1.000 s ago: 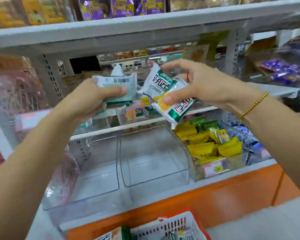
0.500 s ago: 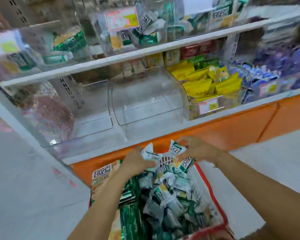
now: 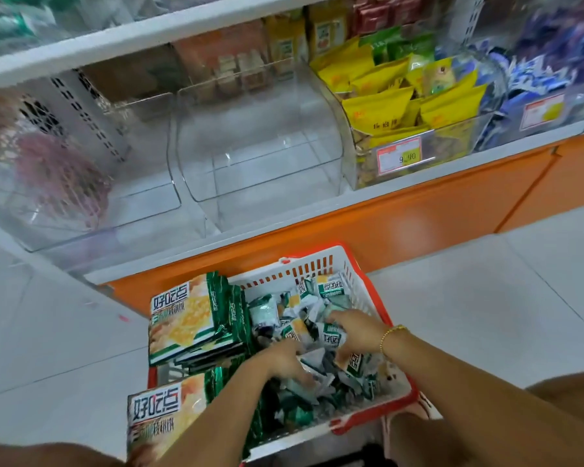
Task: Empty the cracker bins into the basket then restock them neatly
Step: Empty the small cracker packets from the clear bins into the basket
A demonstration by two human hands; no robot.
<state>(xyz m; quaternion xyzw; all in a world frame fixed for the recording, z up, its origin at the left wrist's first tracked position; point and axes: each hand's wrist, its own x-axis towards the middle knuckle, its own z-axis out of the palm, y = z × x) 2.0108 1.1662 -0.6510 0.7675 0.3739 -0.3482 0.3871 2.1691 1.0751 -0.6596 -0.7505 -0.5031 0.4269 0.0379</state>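
Left hand [image 3: 284,362]: buried in the cracker packets [image 3: 331,288], fingers bent; whether it grips any cannot be told.
Right hand [image 3: 354,332]: curled round several packets.
Basket [image 3: 317,264]: on the floor, heaped with packets, just below the bins [image 3: 260,146].
Bins: see-through, on the bottom shelf [image 3: 284,219].

Bright, even light; soft blur throughout, wide-angle bending at edges.

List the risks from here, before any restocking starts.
1. The big cracker bags overhang the left rim of the basket and could slide to the floor.
2. The left hand and right hand dig in the heaped small packets; rough grabbing could crush crackers or flick packets out.
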